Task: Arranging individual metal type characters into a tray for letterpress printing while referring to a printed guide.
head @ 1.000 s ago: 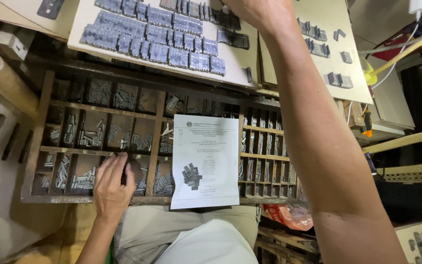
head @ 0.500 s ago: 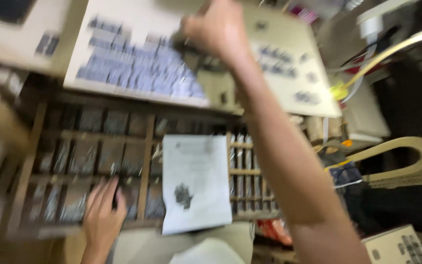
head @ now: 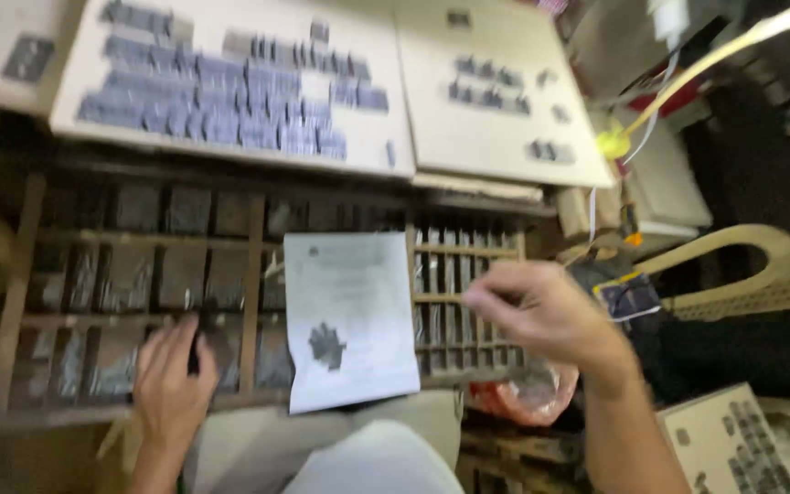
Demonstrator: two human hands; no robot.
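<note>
The left hand [head: 171, 384] is laid flat left of the paper sheet [head: 349, 316]; the right hand [head: 541, 311] is held pinched to its right.

A cream slatted plastic chair [head: 761, 274] stands at the right, beside a dark cluttered area. Two pale flat cardboard boards [head: 496, 119] lie side by side along the top, over a dark wooden bench edge [head: 230, 169]. A yellow cord [head: 688, 78] crosses the upper right corner. Lighting appears warm and dim; the blurred view limits detail.
</note>
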